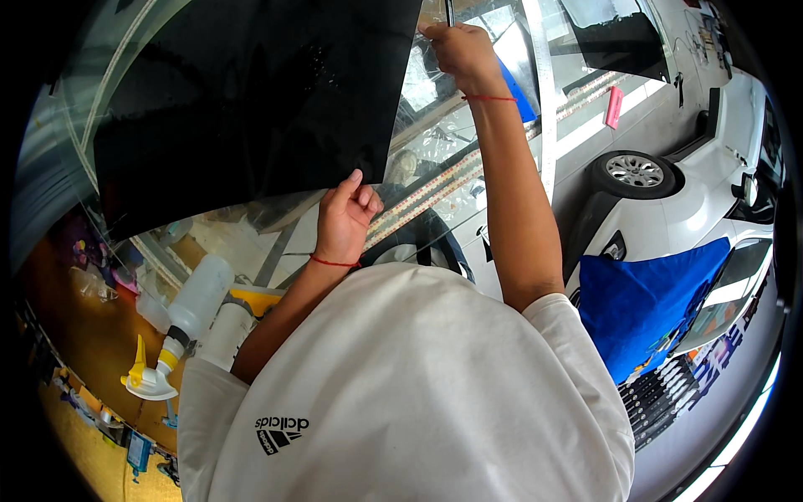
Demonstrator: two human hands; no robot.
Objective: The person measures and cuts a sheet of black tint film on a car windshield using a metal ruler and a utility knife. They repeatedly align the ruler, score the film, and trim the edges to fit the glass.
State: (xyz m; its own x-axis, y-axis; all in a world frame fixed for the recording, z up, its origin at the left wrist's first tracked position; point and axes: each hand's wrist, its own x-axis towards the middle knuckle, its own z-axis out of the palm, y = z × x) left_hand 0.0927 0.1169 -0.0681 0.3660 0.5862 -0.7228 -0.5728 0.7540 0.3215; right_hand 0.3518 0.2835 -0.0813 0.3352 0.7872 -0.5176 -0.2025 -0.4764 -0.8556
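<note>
Film point(242, 100): likely trimming; curled left fingers point(365, 197) at edge, hold unclear; slim tool point(450, 12) in clenched right fingers point(446, 48); next, steady edge.

1. A clear glass tabletop point(435, 125), the floor visible through it.
2. A large, glossy black rectangular sheet point(251, 109) spreads over the tabletop's left part; whether its near edge touches the glass is unclear.
3. A flat blue piece point(520, 94) and a long, straight pale strip point(547, 100) lie toward the right edge.
</note>
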